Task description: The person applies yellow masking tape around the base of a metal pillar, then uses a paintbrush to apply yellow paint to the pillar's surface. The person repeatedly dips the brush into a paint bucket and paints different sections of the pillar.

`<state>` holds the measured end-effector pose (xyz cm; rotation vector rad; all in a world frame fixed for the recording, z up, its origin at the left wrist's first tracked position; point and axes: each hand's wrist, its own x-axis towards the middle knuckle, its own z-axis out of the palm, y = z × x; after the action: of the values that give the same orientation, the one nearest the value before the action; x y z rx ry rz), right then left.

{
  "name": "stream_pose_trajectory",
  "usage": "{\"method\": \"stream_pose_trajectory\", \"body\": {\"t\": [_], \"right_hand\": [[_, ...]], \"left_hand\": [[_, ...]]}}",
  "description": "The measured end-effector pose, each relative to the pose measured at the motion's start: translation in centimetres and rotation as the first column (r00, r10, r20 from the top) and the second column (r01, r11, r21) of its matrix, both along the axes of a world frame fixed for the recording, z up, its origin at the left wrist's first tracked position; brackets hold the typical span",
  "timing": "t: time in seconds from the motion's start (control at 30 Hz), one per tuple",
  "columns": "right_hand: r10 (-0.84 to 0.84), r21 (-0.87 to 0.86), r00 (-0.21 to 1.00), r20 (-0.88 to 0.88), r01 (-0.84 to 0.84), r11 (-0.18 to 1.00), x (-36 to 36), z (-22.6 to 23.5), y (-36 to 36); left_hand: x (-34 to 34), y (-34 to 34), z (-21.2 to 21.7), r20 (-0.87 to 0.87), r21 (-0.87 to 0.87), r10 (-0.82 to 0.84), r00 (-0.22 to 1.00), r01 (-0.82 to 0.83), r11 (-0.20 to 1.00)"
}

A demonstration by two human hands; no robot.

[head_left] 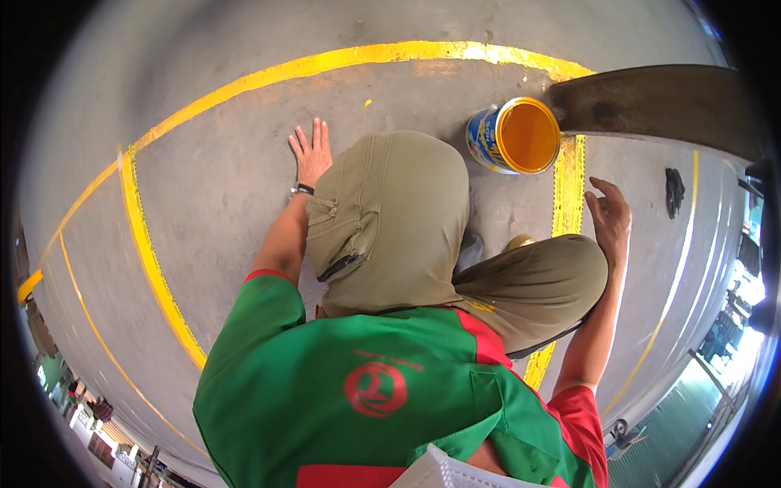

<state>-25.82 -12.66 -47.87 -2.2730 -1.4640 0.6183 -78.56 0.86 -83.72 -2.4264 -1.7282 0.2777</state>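
Grey floor (220,163): crossed by yellow stripes (569,183); a crouch is taken on it, with the knees (399,203) folded close.
Left hand (312,156): placed beside the knee, fingers fanned and free of any object, apparently so that balance is propped.
Right hand (610,213): held beyond the other knee, fingers loosely curled, nothing seen grasped; whether the floor is touched cannot be told.
Open can (486,138): set on the floor ahead of the knees, nearer the right hand, probably for easy reach.
Orange-yellow paint (529,134): apparently held in the can; its level cannot be judged.
Dark beam (651,102): seen just beside the can, a stripe crossed by its end.
Black crumpled item (674,193): seen farther right, unheld.
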Motion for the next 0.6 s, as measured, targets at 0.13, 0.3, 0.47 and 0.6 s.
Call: {"method": "stream_pose_trajectory", "body": {"t": [0.13, 0.3, 0.47, 0.6], "right_hand": [[0.019, 0.015, 1.0, -0.013, -0.019, 1.0, 0.2, -0.3, 0.2], [0.038, -0.014, 0.999, -0.012, -0.039, 0.999, 0.0, -0.6, 1.2], [0.002, 0.05, 0.989, -0.145, 0.006, 0.999, 0.1, -0.9, 1.5], [0.014, 0.07, 0.999, -0.05, -0.01, 0.998, 0.5, -1.0, 0.1]], "left_hand": [[-0.8, -0.4, 4.5, 0.123, -0.244, -0.022, 0.992, 0.052, 0.968], [-1.3, 4.4, 14.0, 0.654, -0.655, 0.738, -0.167, 0.363, 0.663], [-0.3, 6.5, 16.2, 0.607, -0.423, 0.696, -0.384, 0.585, 0.692], [-0.6, 6.0, 9.7, 0.779, -0.341, 0.243, 0.578, 0.066, 0.938]]}}
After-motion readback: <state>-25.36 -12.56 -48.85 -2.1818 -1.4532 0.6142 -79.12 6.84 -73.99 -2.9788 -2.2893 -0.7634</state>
